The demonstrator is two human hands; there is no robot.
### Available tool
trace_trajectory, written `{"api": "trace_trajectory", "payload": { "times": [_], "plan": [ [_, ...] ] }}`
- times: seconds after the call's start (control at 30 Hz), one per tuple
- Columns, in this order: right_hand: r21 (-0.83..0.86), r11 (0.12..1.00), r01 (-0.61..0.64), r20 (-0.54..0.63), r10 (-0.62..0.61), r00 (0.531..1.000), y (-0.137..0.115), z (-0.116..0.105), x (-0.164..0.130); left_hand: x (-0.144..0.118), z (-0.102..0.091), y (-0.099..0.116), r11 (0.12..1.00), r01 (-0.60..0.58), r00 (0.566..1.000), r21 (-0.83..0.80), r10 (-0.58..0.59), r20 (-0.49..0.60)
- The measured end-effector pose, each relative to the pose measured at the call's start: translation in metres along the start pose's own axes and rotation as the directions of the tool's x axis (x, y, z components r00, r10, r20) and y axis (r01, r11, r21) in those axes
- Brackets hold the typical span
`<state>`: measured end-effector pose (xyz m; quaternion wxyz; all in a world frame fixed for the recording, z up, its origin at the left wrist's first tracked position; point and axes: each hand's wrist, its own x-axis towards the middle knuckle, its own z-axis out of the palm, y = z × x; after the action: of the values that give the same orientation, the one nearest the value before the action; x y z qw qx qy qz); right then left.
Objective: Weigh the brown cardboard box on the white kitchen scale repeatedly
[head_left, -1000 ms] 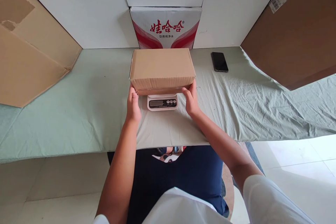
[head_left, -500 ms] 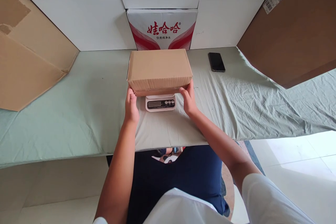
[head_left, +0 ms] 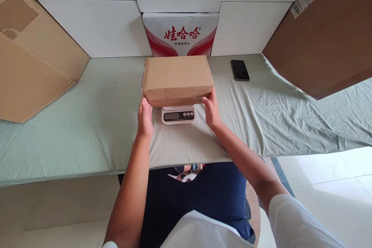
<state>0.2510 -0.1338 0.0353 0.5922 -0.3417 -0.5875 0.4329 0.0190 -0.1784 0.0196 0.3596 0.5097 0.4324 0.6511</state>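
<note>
Change since earlier: both hands are staying on the box's near corners; only the view is shifting slightly.
Box: plain brown closed cardboard box [head_left: 177, 78] is sitting on the small white digital kitchen scale [head_left: 178, 114], overhanging it widely.
Left hand [head_left: 145, 117]: fingers are gripping the near-left corner.
Right hand [head_left: 212, 110]: fingers are gripping the near-right corner.
Risk: the box is likely tipping if released off-centre; hand pressure is probably skewing the reading; the pale green cloth-covered worktop [head_left: 87, 124] may be letting the scale shift.

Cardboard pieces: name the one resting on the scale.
The small closed brown box at centre, held by the left hand and right hand; the other cardboard pieces lean at the table's sides.
</note>
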Motion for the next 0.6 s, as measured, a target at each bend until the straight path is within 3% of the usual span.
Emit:
{"api": "trace_trajectory", "payload": {
  "times": [0.1, 0.23, 0.4, 0.5, 0.6],
  "plan": [
    [0.020, 0.999, 0.026, -0.004, -0.026, 1.000, 0.003, -0.002, 0.014, 0.016, -0.001, 0.002, 1.000, -0.013, 1.000, -0.014, 0.013, 0.019],
    [0.025, 0.994, 0.105, -0.020, -0.104, 0.994, 0.011, -0.002, 0.067, 0.076, -0.001, -0.004, 0.997, -0.062, 0.997, -0.044, 0.064, 0.035],
    [0.046, 0.995, 0.085, -0.108, -0.079, 0.991, 0.040, 0.008, 0.131, 0.152, 0.003, -0.043, 0.994, -0.020, 0.999, -0.112, 0.025, 0.045],
    [0.057, 0.997, 0.048, -0.136, -0.040, 0.990, 0.062, 0.014, 0.139, 0.164, 0.002, -0.071, 0.986, 0.107, 0.993, -0.124, -0.111, -0.031],
    [0.059, 0.998, 0.012, -0.125, -0.005, 0.992, 0.079, 0.014, 0.133, 0.158, -0.003, -0.087, 0.978, 0.176, 0.983, -0.115, -0.180, -0.032]
  ]
}}
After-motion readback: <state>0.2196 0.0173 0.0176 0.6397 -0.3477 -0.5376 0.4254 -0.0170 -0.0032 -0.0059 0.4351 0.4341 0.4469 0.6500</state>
